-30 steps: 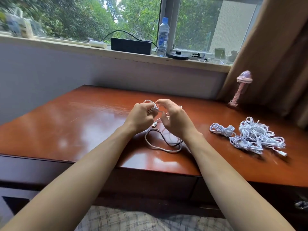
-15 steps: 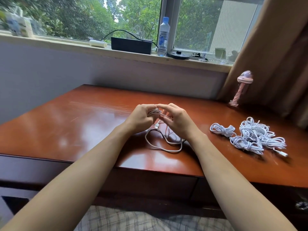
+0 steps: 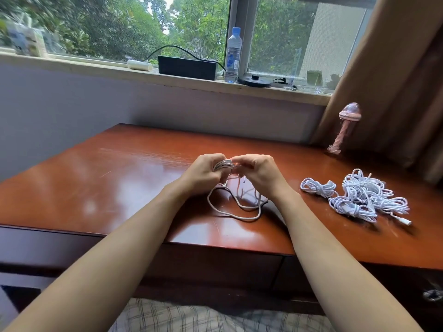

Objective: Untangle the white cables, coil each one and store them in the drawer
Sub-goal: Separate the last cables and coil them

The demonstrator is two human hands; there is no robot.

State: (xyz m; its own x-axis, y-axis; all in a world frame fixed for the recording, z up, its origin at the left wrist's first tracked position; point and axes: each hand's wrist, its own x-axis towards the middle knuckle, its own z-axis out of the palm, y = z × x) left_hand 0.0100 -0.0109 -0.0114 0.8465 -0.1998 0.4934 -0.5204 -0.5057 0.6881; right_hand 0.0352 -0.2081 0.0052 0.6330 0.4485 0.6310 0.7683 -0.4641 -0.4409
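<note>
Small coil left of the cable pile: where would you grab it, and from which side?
Probably pinch the small coil across its middle, where the strands lie bunched, coming from above and the left. It lies flat on the desk, its right end beside the pile, so top and left are clear.

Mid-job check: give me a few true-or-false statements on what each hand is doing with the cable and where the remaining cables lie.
The left hand grips a wound bundle of one white cable. True.
That cable's loose loops lie on the glossy red-brown wooden desk. True.
The right hand lies flat on the desk. False: its fingers pinch the same cable beside the left hand's grip.
The heap of tangled white cables lies left of the hands. False: it lies to their right.
A clear plastic bottle with a blue cap stands on the windowsill. True.
</note>
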